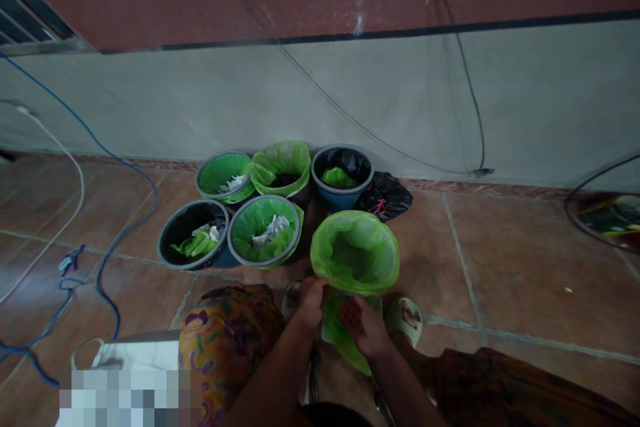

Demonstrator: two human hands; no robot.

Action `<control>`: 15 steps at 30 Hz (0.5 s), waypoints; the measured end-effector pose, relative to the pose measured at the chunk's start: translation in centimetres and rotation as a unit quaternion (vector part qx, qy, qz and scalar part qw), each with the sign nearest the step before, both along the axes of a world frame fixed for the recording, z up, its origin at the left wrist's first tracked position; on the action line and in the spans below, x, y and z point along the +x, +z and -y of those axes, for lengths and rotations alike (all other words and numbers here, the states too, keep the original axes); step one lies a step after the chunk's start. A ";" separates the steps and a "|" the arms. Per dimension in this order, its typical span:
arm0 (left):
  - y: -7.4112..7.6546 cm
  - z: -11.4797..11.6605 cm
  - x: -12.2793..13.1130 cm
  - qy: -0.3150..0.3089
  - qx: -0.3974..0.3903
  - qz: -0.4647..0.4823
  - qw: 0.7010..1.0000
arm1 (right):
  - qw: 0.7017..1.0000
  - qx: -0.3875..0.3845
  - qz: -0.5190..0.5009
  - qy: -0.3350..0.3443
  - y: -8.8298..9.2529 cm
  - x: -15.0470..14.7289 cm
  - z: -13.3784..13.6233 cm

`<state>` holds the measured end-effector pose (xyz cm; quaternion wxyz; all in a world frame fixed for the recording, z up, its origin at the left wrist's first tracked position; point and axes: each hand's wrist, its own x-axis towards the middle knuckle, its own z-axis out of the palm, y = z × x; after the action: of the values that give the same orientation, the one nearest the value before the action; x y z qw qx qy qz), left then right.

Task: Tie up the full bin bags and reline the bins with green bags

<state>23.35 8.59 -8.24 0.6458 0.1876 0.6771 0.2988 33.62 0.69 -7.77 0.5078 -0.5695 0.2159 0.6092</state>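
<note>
In front of me, a bin lined with a bright green bag point(355, 250) stands between my feet, the bag folded out over its rim. My left hand point(312, 301) is at the near left side of this bin, touching or very close to the liner; its fingertips are hidden. Just below the rim is my right hand point(367, 330), with its palm partly showing and its fingers apart, pointing left. Beneath both hands hangs or lies a loose green plastic sheet point(345, 333), close to my right fingers. I cannot tell whether it belongs to the same bag.
Several lined bins stand to the left, among them a blue bin point(342, 193) beside a black plastic bag point(387, 197). A blue cable point(123, 233) crosses the tiled floor. Behind is a wall point(200, 100); a white box-like object point(145, 353) sits at lower left.
</note>
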 end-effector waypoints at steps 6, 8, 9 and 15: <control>0.1 0.9 0.3 0.020 -0.021 0.020 0.999 | 1.000 -0.008 0.015 0.008 0.9 -0.5 -1.2; 0.4 1.0 0.3 0.025 -0.032 0.035 0.999 | 0.999 -0.020 0.033 0.020 1.3 -0.3 -1.6; 0.6 1.0 0.3 0.021 -0.039 0.047 0.998 | 0.999 -0.021 0.035 0.021 1.4 -0.2 -1.7; 1.0 1.0 0.2 0.003 -0.083 0.128 0.988 | 0.998 0.062 0.004 0.025 0.8 -0.4 -1.4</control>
<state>23.59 7.55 -7.28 0.7394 0.0910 0.6121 0.2651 33.20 2.05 -6.98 0.5276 -0.5445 0.1620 0.6316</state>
